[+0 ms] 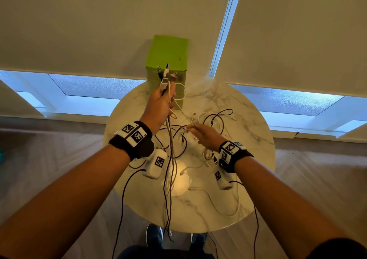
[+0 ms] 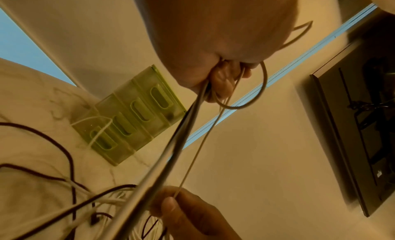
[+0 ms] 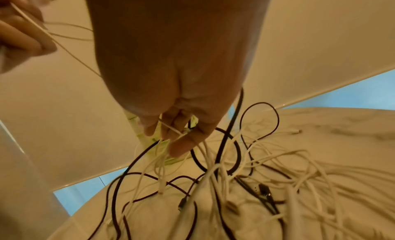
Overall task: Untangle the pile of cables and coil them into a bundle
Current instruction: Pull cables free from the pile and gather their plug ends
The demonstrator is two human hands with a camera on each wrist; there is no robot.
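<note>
Over the round marble table, smooth thin cables.
Our left hand clutches their plug ends; our right hand pinches a white cable over the tangle.

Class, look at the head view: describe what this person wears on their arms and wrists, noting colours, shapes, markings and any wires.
Both forearms are bare, with no sleeves. Each wrist carries a black band topped with white blocks printed with black-and-white square tags: left wristband, right wristband. Under each wrist hangs a white rounded camera pod bearing another tag: left pod, right pod. A thin black wire trails from each pod.

No readable text; only coded square markers on the wristbands.
</note>
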